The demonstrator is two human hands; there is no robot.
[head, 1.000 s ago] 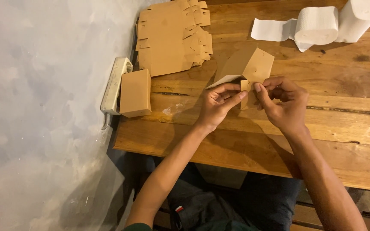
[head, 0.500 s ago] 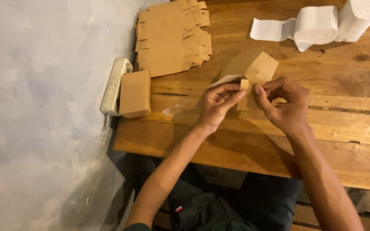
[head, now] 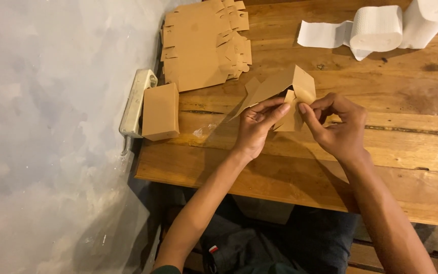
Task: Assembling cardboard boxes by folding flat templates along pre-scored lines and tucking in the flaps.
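A half-folded brown cardboard box (head: 280, 89) is held just above the wooden table (head: 300, 167). My left hand (head: 257, 127) pinches its lower edge from the left. My right hand (head: 338, 127) grips the small end flap from the right, thumb and forefinger pressed on it. Both hands meet at the box's near end. A finished small brown box (head: 160, 111) stands at the table's left edge. A stack of flat cardboard blanks (head: 204, 43) lies at the far left.
Two rolls of white paper (head: 396, 25), one partly unrolled, sit at the far right. A white power strip (head: 135, 104) hangs along the table's left edge by the grey wall. My legs are under the table.
The box has been tilted slightly and my fingers have shifted on its end flap; both hands stay in nearly the same place.
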